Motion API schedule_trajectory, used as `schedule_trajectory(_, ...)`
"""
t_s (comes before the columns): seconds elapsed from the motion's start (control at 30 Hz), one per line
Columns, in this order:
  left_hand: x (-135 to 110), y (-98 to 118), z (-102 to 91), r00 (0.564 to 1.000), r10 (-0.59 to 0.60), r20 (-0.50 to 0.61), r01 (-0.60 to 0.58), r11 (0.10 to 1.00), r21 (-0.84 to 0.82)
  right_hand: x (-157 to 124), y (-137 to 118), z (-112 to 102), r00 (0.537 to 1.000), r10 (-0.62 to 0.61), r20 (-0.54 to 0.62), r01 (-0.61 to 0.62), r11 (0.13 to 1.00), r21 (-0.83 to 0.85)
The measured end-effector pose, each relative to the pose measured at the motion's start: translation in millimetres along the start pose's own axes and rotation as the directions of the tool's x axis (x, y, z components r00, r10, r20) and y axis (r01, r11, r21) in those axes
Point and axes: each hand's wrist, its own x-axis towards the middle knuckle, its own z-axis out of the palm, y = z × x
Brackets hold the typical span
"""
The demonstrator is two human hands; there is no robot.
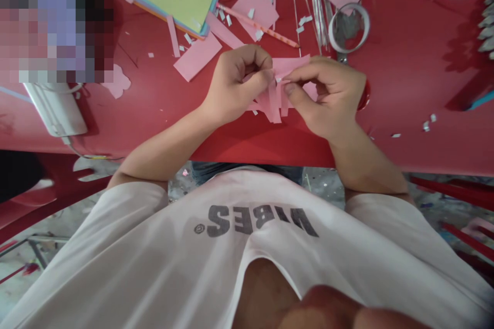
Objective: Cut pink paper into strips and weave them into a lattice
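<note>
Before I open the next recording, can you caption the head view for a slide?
Both hands pinch pink paper over a red table, a pencil lying just beyond.

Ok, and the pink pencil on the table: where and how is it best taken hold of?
Probably at the middle of the pink pencil, pinched from above with the grip across its length. It is slim and lies slanted, partly over a pink paper square, with its long sides mostly exposed. I would avoid the tapered end, which points toward the right hand.
</note>
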Motion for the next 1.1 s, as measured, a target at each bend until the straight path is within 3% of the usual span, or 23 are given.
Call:
schedule_trajectory(0.17,-4,1,2.4,0.998,-0.059,-0.001,0.059,0.998,-0.032,2,-4,0,0.998,0.039,-0.048,-0.04,0.999,-0.026)
schedule_trajectory(0.37,-5,6,0.8,0.991,-0.124,0.042,0.124,0.992,0.003,3,-9,-2,0.995,0.101,-0.011,-0.101,0.995,0.022)
schedule_trajectory(0.47,-4,10,-1.1,0.994,-0.087,0.073,0.087,0.996,-0.001,2,-4,0,0.998,0.069,-0.012,-0.069,0.997,0.036)
schedule_trajectory(0.57,-5,11,-0.6,0.998,-0.046,0.041,0.046,0.999,-0.003,3,1,2,0.999,0.011,-0.034,-0.01,0.999,0.031)
schedule_trajectory(0.73,-7,4,4.3,0.995,-0.082,-0.055,0.086,0.993,0.077,1,6,5,0.999,-0.008,-0.033,0.009,1.0,0.027)
schedule_trajectory(0.97,-2,-19,2.5,0.997,-0.076,0.027,0.079,0.983,-0.165,-1,4,5,0.996,0.04,-0.085,-0.04,0.999,0.002)
schedule_trajectory(1.1,-2,-19,1.1,0.99,-0.121,0.068,0.132,0.973,-0.187,-2,-1,4,0.984,0.141,-0.107,-0.134,0.988,0.071)
